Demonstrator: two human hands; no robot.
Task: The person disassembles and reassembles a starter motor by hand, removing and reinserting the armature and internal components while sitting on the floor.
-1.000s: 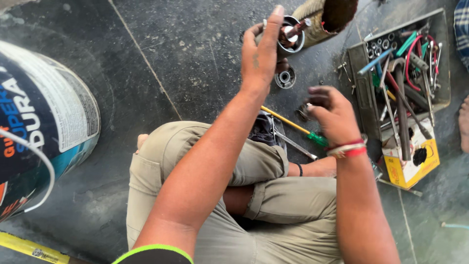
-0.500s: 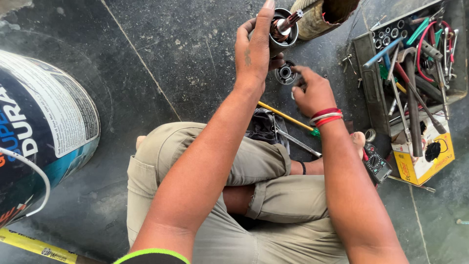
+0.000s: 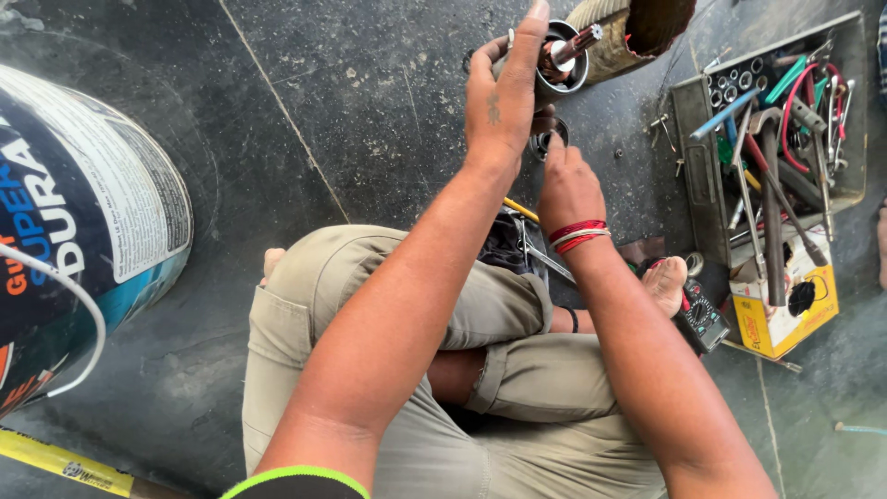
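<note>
Metal motor rotor (image 3: 561,57) gripped in left hand (image 3: 504,88), shaft pointing up-right; right hand (image 3: 565,185) pinching round bearing (image 3: 547,140) below.

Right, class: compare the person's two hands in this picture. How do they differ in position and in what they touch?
The left hand is raised higher and farther forward, gripping a round metal motor part with a shaft; the right hand sits lower, its fingertips reaching a small round ring-shaped part on the floor. The right wrist wears red and white bands; the left wrist is bare. Both are bare and work close together.
</note>
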